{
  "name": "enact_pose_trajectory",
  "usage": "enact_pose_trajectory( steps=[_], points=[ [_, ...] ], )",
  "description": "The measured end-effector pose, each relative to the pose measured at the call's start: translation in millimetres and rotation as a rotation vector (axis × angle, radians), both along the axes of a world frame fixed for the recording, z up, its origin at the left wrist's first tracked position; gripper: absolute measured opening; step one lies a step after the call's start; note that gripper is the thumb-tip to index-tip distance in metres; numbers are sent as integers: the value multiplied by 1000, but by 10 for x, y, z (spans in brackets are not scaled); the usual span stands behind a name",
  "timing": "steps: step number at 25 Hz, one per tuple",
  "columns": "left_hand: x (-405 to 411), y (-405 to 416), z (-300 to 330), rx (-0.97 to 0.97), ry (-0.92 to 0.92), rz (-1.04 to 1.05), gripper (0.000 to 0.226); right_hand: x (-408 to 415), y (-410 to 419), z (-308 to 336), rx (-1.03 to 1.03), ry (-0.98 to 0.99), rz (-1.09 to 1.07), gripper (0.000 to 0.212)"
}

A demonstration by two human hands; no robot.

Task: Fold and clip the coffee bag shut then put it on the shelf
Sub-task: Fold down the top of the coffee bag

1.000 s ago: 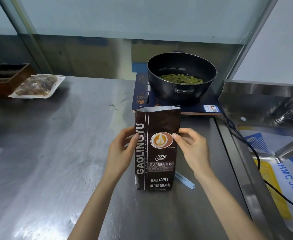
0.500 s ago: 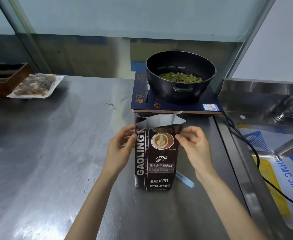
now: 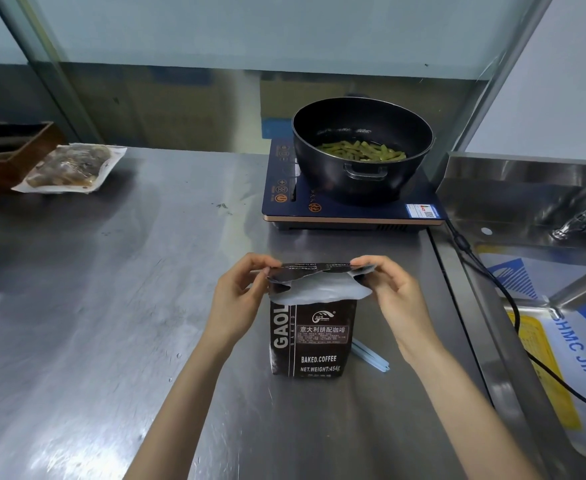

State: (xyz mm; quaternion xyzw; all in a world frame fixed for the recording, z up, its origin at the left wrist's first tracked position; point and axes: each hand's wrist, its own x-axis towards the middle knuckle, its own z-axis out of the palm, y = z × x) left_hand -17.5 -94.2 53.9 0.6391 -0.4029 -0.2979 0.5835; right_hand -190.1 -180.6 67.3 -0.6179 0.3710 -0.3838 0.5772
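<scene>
Your left hand (image 3: 237,299) and right hand (image 3: 393,294) pinch the coffee bag (image 3: 314,337) top corners, rolling it toward you for clipping.

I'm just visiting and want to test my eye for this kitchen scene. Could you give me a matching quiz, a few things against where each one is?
Things:
1. coffee bag
2. black pot
3. pale blue clip
4. vacuum-packed food

Places:
A. on the induction cooker
B. far left of the counter, beside a wooden box
C. lying on the counter just right of the bag
D. upright between both hands, top folded over

Pairs: 1-D, 2-A, 3-C, 4-B
</scene>
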Motion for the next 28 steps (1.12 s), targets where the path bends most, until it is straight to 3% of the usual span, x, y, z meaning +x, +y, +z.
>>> enact_pose_trajectory(
  steps=[10,12,16,28],
  points=[
    [-65,83,48,50,131,-156,10,-164,12,-85,43,-5,200,16],
    [-71,87,3,59,145,-192,26,-171,38,-106,38,-2,205,22],
    [-107,90,-55,67,166,-197,34,-148,51,-175,70,15,155,45],
    [-137,40,-256,35,90,-37,19,-50,36,-271,-94,166,-110,27]
  ],
)
